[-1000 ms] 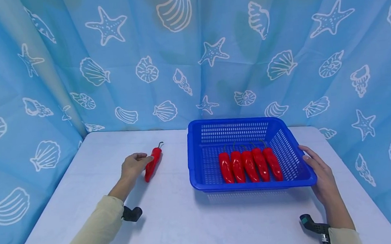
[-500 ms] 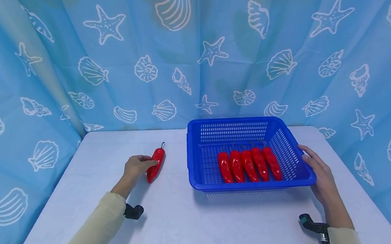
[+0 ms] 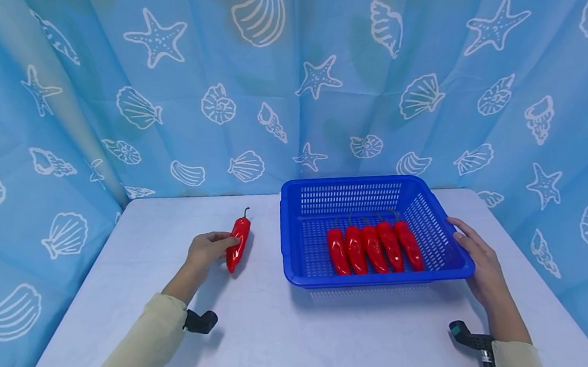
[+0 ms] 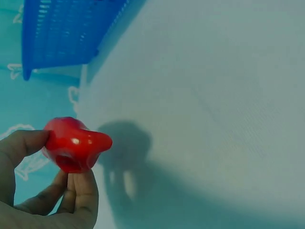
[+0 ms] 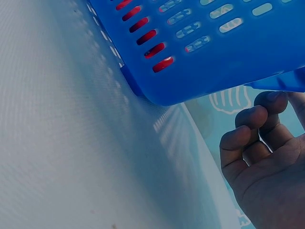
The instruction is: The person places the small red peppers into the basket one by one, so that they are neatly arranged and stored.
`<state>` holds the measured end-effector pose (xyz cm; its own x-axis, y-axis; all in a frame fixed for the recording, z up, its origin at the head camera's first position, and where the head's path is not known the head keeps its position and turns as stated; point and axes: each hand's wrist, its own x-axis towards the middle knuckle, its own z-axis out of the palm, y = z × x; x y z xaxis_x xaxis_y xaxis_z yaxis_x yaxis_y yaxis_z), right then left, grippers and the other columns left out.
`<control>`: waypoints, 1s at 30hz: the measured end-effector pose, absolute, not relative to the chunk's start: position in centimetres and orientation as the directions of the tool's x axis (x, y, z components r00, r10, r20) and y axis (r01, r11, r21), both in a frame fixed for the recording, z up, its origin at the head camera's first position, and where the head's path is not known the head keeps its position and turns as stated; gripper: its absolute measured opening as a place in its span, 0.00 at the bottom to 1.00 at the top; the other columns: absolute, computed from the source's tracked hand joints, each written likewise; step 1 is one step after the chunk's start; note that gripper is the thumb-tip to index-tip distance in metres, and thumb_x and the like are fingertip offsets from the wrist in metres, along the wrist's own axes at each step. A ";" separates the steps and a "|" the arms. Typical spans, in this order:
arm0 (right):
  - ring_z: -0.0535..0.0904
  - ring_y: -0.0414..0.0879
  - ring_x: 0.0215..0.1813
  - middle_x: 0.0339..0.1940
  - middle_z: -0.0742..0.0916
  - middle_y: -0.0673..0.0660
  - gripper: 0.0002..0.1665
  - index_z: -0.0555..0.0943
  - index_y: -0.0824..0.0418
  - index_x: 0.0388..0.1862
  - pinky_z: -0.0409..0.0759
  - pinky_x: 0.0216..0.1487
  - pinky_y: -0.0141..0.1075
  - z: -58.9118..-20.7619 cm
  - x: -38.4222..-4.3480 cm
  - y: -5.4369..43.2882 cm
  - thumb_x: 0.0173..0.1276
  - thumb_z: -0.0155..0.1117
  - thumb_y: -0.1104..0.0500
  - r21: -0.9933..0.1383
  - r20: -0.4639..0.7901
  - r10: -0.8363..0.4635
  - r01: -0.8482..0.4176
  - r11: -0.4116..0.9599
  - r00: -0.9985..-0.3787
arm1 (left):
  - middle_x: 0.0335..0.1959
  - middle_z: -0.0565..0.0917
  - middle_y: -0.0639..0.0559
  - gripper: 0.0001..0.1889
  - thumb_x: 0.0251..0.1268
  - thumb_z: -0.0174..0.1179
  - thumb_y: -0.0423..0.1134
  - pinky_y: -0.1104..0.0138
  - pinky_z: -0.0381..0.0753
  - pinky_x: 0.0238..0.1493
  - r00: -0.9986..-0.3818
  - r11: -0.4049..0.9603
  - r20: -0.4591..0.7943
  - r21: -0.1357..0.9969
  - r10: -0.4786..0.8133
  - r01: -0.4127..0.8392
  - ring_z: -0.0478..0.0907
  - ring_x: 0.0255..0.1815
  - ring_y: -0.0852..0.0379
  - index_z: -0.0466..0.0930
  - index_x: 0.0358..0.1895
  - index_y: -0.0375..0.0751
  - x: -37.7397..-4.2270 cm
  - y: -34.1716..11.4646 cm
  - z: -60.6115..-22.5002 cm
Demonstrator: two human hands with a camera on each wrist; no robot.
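My left hand (image 3: pixel 208 252) pinches a glossy red chili pepper (image 3: pixel 239 239) between thumb and fingertips at the left of the table. In the head view its green stem points to the back. The left wrist view shows the pepper (image 4: pixel 71 143) tip-on, held over the white surface with its shadow apart from it. At the right, my right hand (image 3: pixel 484 260) holds the right rim of a blue plastic basket (image 3: pixel 374 280). In the right wrist view, curled fingers (image 5: pixel 238 138) come up right under the rim; the thumb is mostly out of that view.
Several red chili peppers (image 3: pixel 374 249) lie side by side in the basket, stems to the back. A white-covered table (image 3: pixel 264 335) carries the basket. Behind and at both sides hangs a blue curtain (image 3: pixel 244 83) with white shell and starfish prints.
The left hand has shifted slightly right with the pepper, which now stands steeper in the head view. The right hand and basket stay in place.
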<state>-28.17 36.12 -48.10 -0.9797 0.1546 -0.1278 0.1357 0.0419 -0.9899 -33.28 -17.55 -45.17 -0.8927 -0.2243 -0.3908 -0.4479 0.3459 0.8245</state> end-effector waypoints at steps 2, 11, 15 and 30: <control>0.52 0.66 0.78 0.83 0.53 0.52 0.36 0.59 0.32 0.79 0.81 0.45 0.24 -48.1 -28.2 36.2 0.74 0.53 0.36 -0.990 -0.123 0.152 0.132 0.050 -0.981 | 0.66 0.70 0.38 0.35 0.60 0.71 0.44 0.52 0.80 0.58 -0.897 0.325 -0.386 0.838 -0.216 -0.439 0.69 0.64 0.40 0.69 0.68 0.36 -33.2 -17.4 -44.8; 0.52 0.66 0.78 0.83 0.53 0.52 0.36 0.59 0.32 0.79 0.80 0.46 0.26 -48.0 -28.1 36.1 0.74 0.53 0.35 -0.990 -0.112 0.145 0.123 0.067 -0.983 | 0.64 0.70 0.36 0.34 0.60 0.71 0.42 0.50 0.78 0.60 -0.924 0.266 -0.348 0.886 -0.159 -0.380 0.70 0.63 0.40 0.68 0.67 0.33 -32.1 -16.1 -43.1; 0.52 0.66 0.78 0.83 0.53 0.52 0.35 0.60 0.32 0.78 0.80 0.46 0.25 -48.0 -28.0 36.0 0.75 0.53 0.36 -0.992 -0.109 0.140 0.117 0.049 -0.984 | 0.64 0.71 0.37 0.35 0.59 0.71 0.42 0.49 0.78 0.60 -0.931 0.260 -0.334 0.895 -0.145 -0.362 0.70 0.63 0.39 0.68 0.67 0.33 -31.8 -15.7 -42.7; 0.52 0.66 0.78 0.83 0.53 0.52 0.35 0.60 0.31 0.78 0.80 0.45 0.24 -48.1 -28.0 36.1 0.74 0.54 0.36 -0.991 -0.110 0.150 0.119 0.054 -0.983 | 0.62 0.73 0.38 0.35 0.59 0.72 0.44 0.49 0.76 0.62 -0.941 0.212 -0.311 0.918 -0.135 -0.334 0.74 0.59 0.42 0.69 0.67 0.34 -31.0 -14.4 -41.1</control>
